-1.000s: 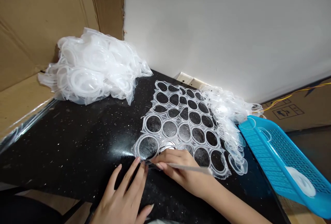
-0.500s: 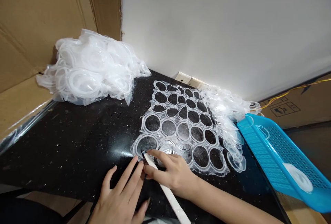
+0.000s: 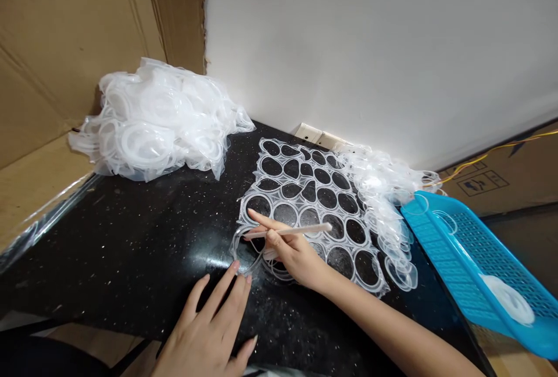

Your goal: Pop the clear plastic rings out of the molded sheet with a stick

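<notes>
A clear plastic sheet punched with round holes (image 3: 305, 203) lies flat on the black speckled countertop (image 3: 131, 249). My right hand (image 3: 294, 258) is over its front edge, shut on a thin pale stick (image 3: 290, 230) that lies across the sheet. A loose, curling plastic ring (image 3: 248, 243) rises from the sheet's front corner, right by my right fingertips. My left hand (image 3: 209, 325) rests open on the countertop, its fingertips touching the ring's lower edge.
A large heap of clear plastic rings (image 3: 157, 124) sits at the back left against cardboard. Another heap (image 3: 381, 191) lies at the right, beside a blue plastic basket (image 3: 471, 261) at the counter's edge. A wall socket (image 3: 311, 134) and yellow wires (image 3: 479, 162) are behind.
My right hand has lifted and turned the stick from pointing toward me to lying across the sheet. The front corner ring has come up, loose and curling.
</notes>
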Available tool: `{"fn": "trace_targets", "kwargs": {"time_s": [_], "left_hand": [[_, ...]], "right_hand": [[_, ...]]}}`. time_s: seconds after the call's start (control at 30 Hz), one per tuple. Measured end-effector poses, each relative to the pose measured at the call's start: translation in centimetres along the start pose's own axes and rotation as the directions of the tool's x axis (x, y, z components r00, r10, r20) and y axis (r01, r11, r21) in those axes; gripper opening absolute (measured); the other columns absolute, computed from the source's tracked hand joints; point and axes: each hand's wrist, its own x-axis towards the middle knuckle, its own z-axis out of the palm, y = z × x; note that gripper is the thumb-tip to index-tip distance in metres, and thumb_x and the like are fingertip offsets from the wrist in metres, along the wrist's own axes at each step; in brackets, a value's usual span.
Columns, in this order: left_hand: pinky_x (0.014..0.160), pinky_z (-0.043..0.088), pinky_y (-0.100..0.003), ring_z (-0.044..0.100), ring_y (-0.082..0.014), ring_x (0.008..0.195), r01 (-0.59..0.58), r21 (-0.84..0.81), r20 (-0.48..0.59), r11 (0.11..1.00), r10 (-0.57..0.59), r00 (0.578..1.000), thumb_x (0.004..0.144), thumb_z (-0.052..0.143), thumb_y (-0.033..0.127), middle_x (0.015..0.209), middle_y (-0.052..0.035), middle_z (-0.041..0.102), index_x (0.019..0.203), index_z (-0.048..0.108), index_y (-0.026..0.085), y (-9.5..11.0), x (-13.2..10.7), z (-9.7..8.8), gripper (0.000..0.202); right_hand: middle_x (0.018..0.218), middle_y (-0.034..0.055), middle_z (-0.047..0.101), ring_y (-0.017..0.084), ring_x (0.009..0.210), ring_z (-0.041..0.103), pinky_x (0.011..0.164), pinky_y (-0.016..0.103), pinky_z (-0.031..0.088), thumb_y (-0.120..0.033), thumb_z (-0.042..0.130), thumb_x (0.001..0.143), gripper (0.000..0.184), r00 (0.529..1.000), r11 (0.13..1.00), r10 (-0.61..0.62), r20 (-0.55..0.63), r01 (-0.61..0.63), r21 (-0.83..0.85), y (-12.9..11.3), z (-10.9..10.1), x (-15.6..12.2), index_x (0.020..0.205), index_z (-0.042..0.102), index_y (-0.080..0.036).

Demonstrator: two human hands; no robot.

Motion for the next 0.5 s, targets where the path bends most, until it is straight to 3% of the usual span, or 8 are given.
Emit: {"fn": "trace_targets", "kwargs": {"time_s": [0.27, 0.5], "left_hand": [[0.096, 0.021, -0.036, 0.047, -0.0226, 0.112, 0.008, 0.008, 0.021, 1.000, -0.008, 1.000, 0.087, 0.039, 0.044, 0.117, -0.0057, 0.061, 0.111, 0.060, 0.015, 0.0, -0.3, 0.1, 0.044], [0.092, 0.023, -0.036, 0.047, -0.0223, 0.110, 0.017, 0.012, 0.030, 1.000, -0.017, 0.999, 0.086, 0.040, 0.046, 0.115, -0.0061, 0.062, 0.110, 0.061, 0.016, -0.1, -0.2, -0.2, 0.044]], "right_hand": [[0.098, 0.0055, 0.065, 0.017, 0.088, 0.057, 0.079, 0.033, 0.043, -0.045, 0.027, 0.092, 0.048, 0.980, 0.995, 0.094, 0.176, -0.091, -0.029, -0.6, -1.2, -0.2, 0.136, 0.034, -0.025], [0.093, 0.0058, 0.065, 0.016, 0.087, 0.054, 0.082, 0.032, 0.041, -0.046, 0.026, 0.092, 0.049, 0.959, 0.989, 0.141, 0.245, -0.124, -0.084, -1.4, -2.1, -0.4, 0.135, 0.037, -0.023]]}}
